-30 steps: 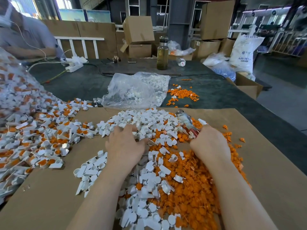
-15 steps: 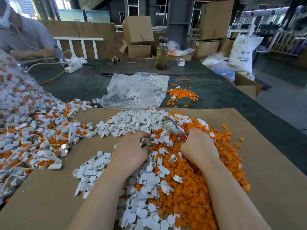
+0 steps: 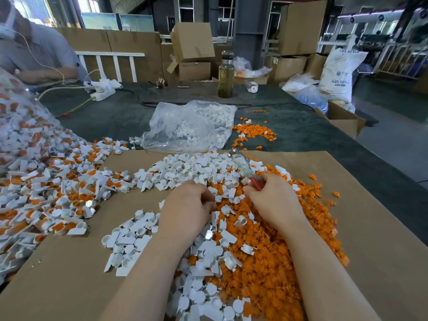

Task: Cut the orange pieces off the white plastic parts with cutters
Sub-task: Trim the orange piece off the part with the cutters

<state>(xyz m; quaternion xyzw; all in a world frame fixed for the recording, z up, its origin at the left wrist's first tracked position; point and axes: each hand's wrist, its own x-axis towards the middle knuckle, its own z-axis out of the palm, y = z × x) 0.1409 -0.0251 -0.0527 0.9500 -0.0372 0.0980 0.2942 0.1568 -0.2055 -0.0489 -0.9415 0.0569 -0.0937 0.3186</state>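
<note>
Right of the brown cardboard sheet [image 3: 370,228]: trimmed orange pieces [image 3: 278,262]. Left: uncut white plastic parts [image 3: 46,181], many. Our right hand [image 3: 273,200] grips red-handled cutters [image 3: 245,170]; left hand [image 3: 187,205] curled, contents hidden.

The right hand [image 3: 275,200] grips red-handled cutters [image 3: 243,167]; the left hand [image 3: 187,205] pinches among white parts [image 3: 185,167].

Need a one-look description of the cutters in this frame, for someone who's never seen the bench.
Start at the brown cardboard sheet on the dark table, then find the mixed white-and-orange heap at its middle. At the heap's far edge the right hand grips the cutters: red handle in the fist, pale metal head pointing away. They are the only tool among the loose plastic parts.
</note>
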